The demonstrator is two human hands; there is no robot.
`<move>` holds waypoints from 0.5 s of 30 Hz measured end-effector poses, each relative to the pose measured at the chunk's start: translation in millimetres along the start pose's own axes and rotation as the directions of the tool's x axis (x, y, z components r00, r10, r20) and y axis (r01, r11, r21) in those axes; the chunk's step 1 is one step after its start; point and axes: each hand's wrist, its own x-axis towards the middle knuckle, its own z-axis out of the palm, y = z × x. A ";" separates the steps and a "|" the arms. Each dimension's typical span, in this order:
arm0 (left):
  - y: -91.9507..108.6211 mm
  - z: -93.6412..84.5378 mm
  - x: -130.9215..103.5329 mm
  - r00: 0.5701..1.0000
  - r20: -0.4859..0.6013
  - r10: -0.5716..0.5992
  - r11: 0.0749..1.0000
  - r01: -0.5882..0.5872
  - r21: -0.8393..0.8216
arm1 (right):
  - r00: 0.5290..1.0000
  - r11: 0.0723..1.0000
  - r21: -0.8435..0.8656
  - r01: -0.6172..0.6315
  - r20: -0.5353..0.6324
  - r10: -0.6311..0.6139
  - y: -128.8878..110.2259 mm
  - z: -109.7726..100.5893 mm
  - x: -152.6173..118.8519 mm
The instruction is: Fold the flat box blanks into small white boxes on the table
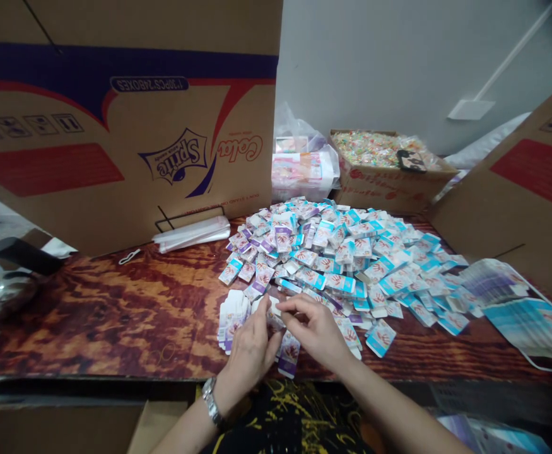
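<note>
Near the table's front edge, my left hand [253, 340] is closed around the left side of a small white carton [272, 313], thumb toward me. My right hand [314, 328] pinches the carton's upper right part with bent fingers. Both hands partly cover it. Just left of my left hand lie flat white and purple cartons [232, 318]. A purple and white carton [289, 354] rests below, between my hands. Behind them spreads a large heap of small blue, purple and white boxes [339, 282]. One blue and white box [380, 338] lies right of my right hand.
A big cardboard box [129, 145] stands at the left, another [531, 183] at the right. Clear plastic bags [193, 234] lie by the left one. An open carton of wrapped sweets [384, 189] is behind the heap. Flat printed cartons [531, 321] lie on the right.
</note>
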 end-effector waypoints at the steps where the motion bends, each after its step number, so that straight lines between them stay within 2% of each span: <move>1: 0.8 0.3 1.1 1.000 0.009 -0.006 1.000 0.006 -0.002 | 0.997 0.994 -0.078 0.073 -0.014 -0.074 -0.9 2.4 -3.3; 5: 1.9 4.3 5.1 0.999 -0.014 -0.050 0.999 0.050 0.002 | 0.955 0.919 -0.265 0.292 0.038 -0.293 3.8 16.0 -18.9; 8: 1.9 5.6 7.0 0.999 -0.002 -0.048 0.999 0.048 0.003 | 0.936 0.890 -0.289 0.352 0.088 -0.342 15.1 21.3 -22.2; 10: 2.3 1.5 8.8 0.998 0.048 -0.034 0.999 0.035 -0.015 | 0.958 0.937 -0.203 0.283 0.114 -0.264 21.8 17.7 -14.5; 12: 2.3 -6.7 11.4 0.996 0.076 -0.038 0.999 0.041 -0.033 | 0.991 0.992 -0.058 0.116 0.071 -0.112 26.9 7.9 1.3; 14: 0.6 -15.5 13.3 0.998 0.029 -0.049 0.998 0.050 -0.027 | 0.993 0.987 0.154 -0.049 -0.100 0.065 31.9 -5.4 19.6; 15: -1.1 -18.7 13.3 0.999 -0.010 -0.044 0.999 0.044 -0.015 | 0.967 0.959 0.270 -0.091 -0.206 0.149 35.0 -12.0 27.0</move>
